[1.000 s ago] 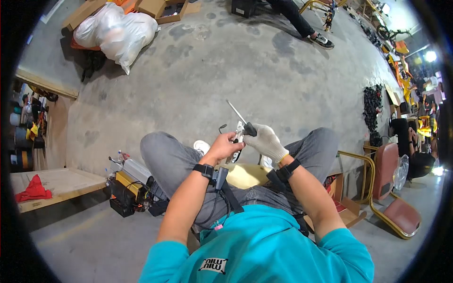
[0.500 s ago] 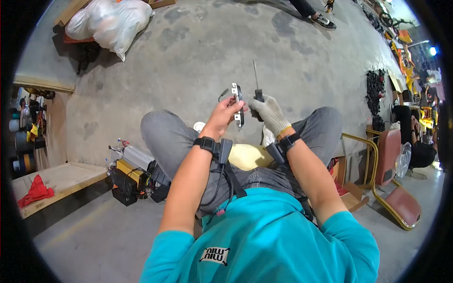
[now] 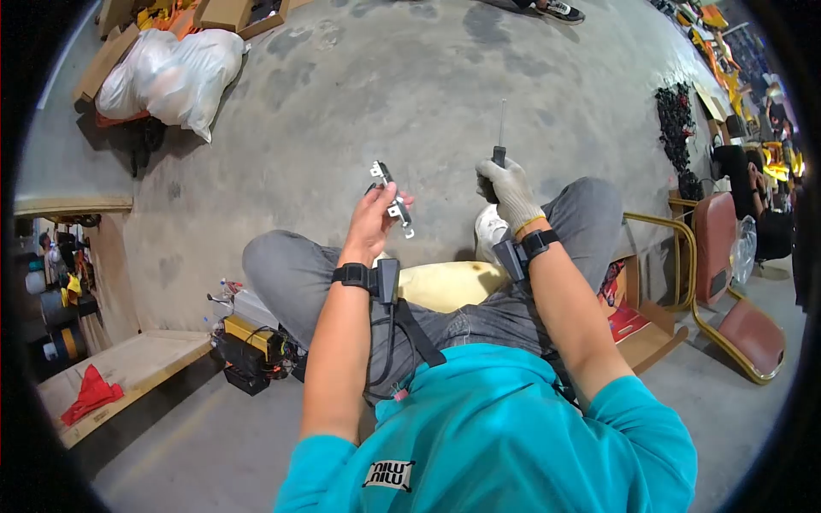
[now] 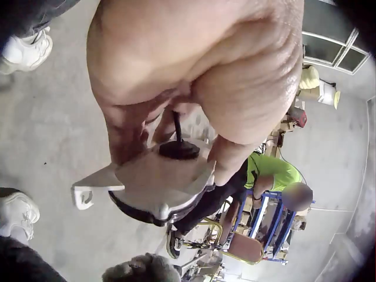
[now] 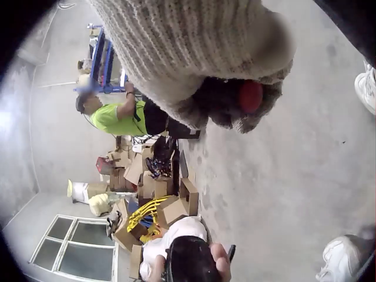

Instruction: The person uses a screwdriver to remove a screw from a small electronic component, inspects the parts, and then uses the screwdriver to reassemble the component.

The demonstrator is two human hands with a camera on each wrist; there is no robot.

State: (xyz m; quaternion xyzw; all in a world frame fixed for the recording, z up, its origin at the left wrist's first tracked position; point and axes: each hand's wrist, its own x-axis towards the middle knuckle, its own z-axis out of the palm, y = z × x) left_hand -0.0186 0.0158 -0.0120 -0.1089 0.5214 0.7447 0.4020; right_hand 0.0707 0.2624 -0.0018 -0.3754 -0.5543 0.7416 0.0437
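Note:
My bare left hand (image 3: 368,227) holds an oval part (image 3: 398,209) with metal bracket tabs. From the left wrist view, its white back (image 4: 155,179) shows a black cable running into a round grommet. Its black face (image 5: 191,258) appears at the bottom of the right wrist view. My right hand (image 3: 517,195), in a white knit glove, grips a screwdriver (image 3: 499,156) by its black handle, blade pointing away from me. The red handle end (image 5: 251,96) pokes out of the glove. Both hands are apart, over the floor just beyond my crossed legs.
A pale yellow surface (image 3: 453,285) lies between my legs. To the left are wired boxes (image 3: 248,335) and a wooden platform (image 3: 162,349) with a red cloth (image 3: 92,395). A red-brown chair (image 3: 715,239) stands at right; a white bag (image 3: 175,81) lies far left. Another person (image 4: 270,176) wears lime green.
The hands were together, with the screwdriver across the part; they have drawn apart, left hand leftward, right hand rightward. The screwdriver has swung more upright in view, and the part has turned.

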